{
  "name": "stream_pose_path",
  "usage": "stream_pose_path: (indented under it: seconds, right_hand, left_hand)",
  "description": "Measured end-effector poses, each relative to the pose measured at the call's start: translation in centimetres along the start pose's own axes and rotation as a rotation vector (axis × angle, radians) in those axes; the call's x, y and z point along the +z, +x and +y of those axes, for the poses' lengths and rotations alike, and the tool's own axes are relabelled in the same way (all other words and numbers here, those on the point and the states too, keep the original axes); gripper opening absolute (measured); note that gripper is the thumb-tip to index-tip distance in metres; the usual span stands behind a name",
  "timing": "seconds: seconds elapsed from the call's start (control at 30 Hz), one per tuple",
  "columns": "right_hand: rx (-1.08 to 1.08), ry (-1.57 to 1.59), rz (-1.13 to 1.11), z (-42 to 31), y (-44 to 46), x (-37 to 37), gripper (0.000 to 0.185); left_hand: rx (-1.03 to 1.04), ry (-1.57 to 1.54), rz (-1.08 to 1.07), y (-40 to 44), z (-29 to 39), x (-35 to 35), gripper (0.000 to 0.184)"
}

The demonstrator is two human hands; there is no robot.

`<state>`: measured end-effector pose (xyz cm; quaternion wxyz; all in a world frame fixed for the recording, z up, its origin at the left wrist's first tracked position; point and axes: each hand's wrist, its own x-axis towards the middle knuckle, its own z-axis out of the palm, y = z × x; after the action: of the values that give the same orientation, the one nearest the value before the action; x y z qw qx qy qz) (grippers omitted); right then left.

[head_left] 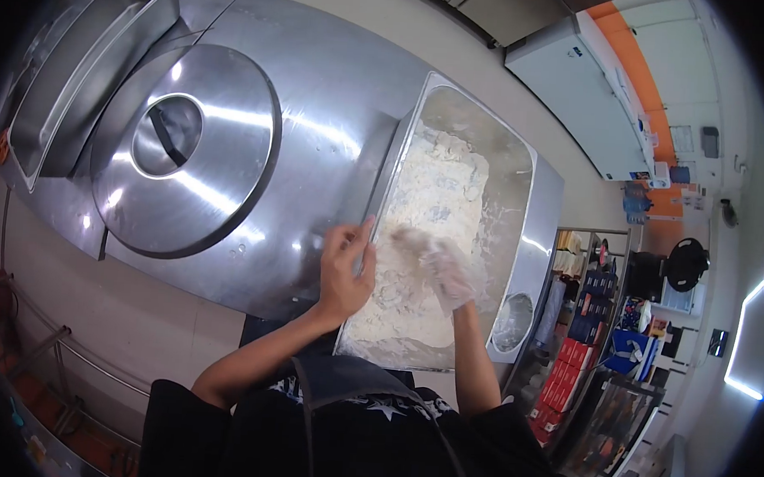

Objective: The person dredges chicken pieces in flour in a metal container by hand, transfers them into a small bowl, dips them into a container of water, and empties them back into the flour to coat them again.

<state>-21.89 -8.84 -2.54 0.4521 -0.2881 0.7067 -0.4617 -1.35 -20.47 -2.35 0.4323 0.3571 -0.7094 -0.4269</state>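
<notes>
A deep rectangular metal pan [530, 190] holds a bed of pale, lumpy flour [442, 168]. My right hand [451, 277], in a clear plastic glove, is inside the pan over the flour. Its fingers are smeared by motion, and a brownish, floury blur lies at their tips; I cannot tell whether anything is held. My bare left hand [346, 271] is at the pan's left rim, its fingers bent and apart, the fingertips close to or touching the edge. Nothing shows in it.
Left on the steel counter [328, 106] is a large round metal lid [231, 157] with a recessed handle. Beyond it stands a long steel pan [88, 76]. A small round metal container [513, 321] sits right of the flour pan. Shelving with red boxes [565, 378] stands farther right.
</notes>
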Motion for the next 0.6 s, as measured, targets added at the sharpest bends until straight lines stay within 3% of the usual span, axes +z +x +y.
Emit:
stream_pose_path:
  seconds: [0.1, 0.2, 0.37, 0.6]
  right_hand:
    - [-0.131, 0.236, 0.265, -1.1, -1.3, -0.9, 0.042]
    - [-0.229, 0.3, 0.444, -0.3, -2.3, 0.5, 0.042]
    - [-0.299, 0.316, 0.573, 0.8, -2.2, 1.9, 0.042]
    - [-0.322, 0.261, 0.624, 2.6, -1.5, 1.5, 0.043]
  left_hand:
    - [0.289, 0.133, -0.094, 0.7, 5.4, -2.3, 0.056]
    - [0.408, 0.009, -0.479, -0.6, 8.5, -0.4, 0.065]
    - [0.596, -0.006, -0.521, -1.5, 7.3, 2.3, 0.05]
    - [0.655, -0.208, -0.526, -3.4, 8.7, 3.7, 0.044]
